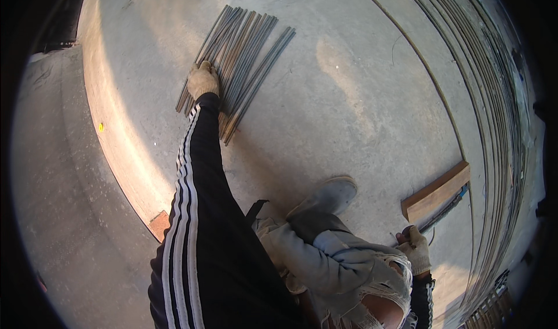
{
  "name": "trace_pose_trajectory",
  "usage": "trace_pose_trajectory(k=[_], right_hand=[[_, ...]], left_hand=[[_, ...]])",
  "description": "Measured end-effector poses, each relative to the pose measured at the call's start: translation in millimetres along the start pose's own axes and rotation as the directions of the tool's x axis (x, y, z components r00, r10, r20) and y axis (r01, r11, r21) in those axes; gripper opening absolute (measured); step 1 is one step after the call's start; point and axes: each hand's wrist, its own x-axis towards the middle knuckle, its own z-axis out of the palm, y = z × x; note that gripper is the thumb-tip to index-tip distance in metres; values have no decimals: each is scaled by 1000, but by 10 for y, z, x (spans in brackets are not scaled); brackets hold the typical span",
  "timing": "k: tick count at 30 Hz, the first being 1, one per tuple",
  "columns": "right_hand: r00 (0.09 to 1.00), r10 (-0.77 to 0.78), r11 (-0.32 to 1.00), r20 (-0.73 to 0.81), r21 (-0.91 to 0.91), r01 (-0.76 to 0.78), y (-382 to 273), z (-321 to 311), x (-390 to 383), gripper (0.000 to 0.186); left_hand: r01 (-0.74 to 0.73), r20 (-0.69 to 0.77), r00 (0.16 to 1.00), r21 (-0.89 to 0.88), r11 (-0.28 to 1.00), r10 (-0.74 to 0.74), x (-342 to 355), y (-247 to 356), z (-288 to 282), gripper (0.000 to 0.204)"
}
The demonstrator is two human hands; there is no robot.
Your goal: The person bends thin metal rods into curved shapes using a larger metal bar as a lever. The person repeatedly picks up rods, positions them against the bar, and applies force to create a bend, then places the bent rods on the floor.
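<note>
In a beige work glove, my left hand (203, 82) is closed on rods in a fanned bundle of several short grey and rusty steel rods (256, 67) lying on the concrete. My gloved right hand (414, 247) is low at the right by my knee, fingers curled round something I cannot make out. Beside it lie a wooden block (433, 191) and a dark tool or bar (442, 211), partly hidden behind the block and hand.
Long rods (482, 85) run along the right side on the pale concrete floor (360, 50). A raised edge drops to darker ground (64, 172) at the left, with a small yellow object (101, 127) near it. My boot (331, 195) rests below the rods.
</note>
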Motion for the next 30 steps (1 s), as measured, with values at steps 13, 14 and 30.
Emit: trace_pose_trajectory(k=[13,14,30], right_hand=[[1000,14,1000,-4,14,-14,-72,-15,9,23],[1000,26,1000,-2,-1,-26,-79,-22,10,23],[1000,5,1000,-2,-9,-5,-91,-25,7,25]], left_hand=[[-72,15,997,15,997,72,111,41,132,29],[-66,-1,998,12,998,66,114,48,127,29],[-77,19,997,-10,997,78,-20,69,126,31]])
